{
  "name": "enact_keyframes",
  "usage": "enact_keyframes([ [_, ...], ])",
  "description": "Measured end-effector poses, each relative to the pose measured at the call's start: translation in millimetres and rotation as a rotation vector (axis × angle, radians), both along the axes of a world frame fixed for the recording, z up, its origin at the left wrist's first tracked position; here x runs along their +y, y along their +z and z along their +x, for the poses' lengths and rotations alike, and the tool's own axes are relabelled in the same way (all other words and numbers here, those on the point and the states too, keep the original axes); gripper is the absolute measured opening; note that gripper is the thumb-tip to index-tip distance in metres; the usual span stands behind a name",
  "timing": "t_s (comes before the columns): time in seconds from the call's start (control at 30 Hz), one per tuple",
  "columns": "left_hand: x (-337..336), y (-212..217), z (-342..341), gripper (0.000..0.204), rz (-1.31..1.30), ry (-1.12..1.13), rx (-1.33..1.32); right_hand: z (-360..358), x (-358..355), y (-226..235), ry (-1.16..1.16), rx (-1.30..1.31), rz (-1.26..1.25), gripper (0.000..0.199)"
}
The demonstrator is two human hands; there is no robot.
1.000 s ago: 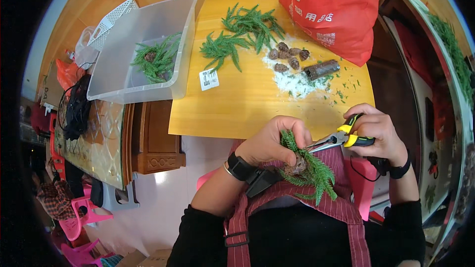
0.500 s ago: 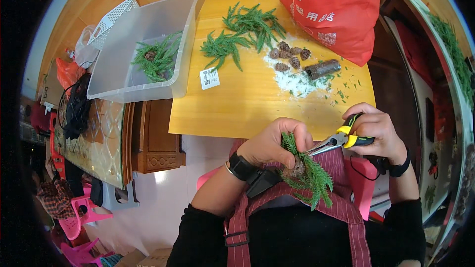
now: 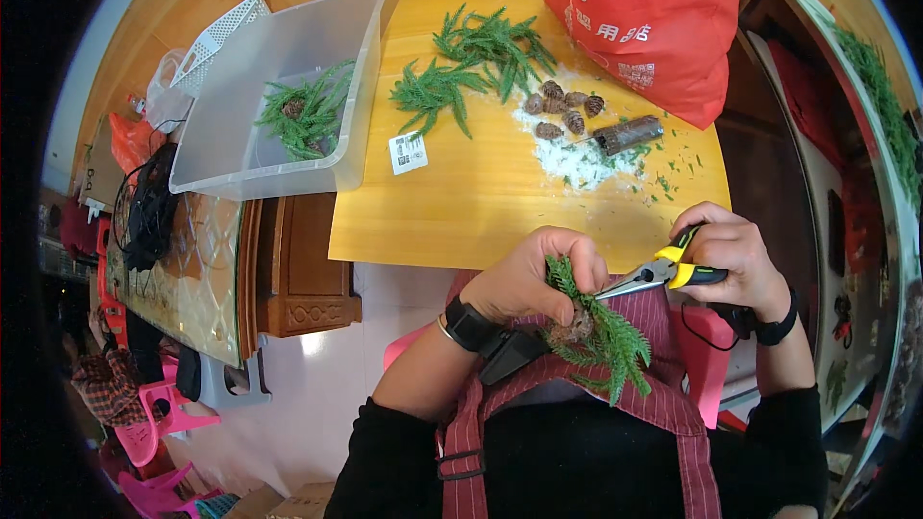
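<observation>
Over my lap, my left hand pinches a green artificial pine sprig with a brown pine cone set among its needles. My right hand grips needle-nose pliers with black and yellow handles. Their narrow tips touch the sprig close to my left fingertips; what lies between the jaws is too small to make out. Beyond my hands, several loose pine cones and a dark brown cylinder lie by white powder on the yellow table.
More green sprigs lie at the table's back. A red bag full of pine cones stands at the back right. To the left, a clear plastic bin holds a sprig with a cone. A white label lies near the bin.
The plier jaws look slightly closer together. Both hands and the sprig stay in nearly the same place.
</observation>
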State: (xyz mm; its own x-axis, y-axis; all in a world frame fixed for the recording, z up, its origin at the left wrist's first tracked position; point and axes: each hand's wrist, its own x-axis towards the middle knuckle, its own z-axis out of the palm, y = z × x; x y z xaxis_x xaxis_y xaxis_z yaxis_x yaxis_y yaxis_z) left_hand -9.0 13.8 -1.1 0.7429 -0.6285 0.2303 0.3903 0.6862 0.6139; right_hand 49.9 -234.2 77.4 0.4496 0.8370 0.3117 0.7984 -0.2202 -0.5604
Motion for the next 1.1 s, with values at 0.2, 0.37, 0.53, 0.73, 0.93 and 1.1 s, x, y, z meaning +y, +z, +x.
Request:
enact_keyframes([
  [0.2,5.0,8.4,5.3,0.032,0.108,0.222,-0.016,-5.3,-1.5,0.9,-0.101,-0.06,-0.002,0.022],
  [0.37,-1.2,11.5,14.2,0.028,0.81,0.879,-0.454,-11.8,-4.0,-1.0,-0.247,-0.138,-0.032,0.022],
  [0.53,-4.9,9.0,10.1,0.026,1.035,1.101,-0.803,-21.4,-0.2,7.3,-0.428,0.119,-0.194,0.023],
  [0.73,0.7,20.5,7.3,0.025,0.621,0.622,-0.239,-6.9,-16.6,16.8,-0.244,0.185,-0.15,0.024],
  [0.93,5.8,14.3,8.0,0.027,0.452,0.449,-0.24,3.9,-24.4,24.3,-0.147,0.249,-0.181,0.027],
  [1.1,1.3,7.9,5.4,0.03,0.247,0.34,-0.163,3.2,-18.9,15.3,-0.079,0.25,-0.113,0.026],
])
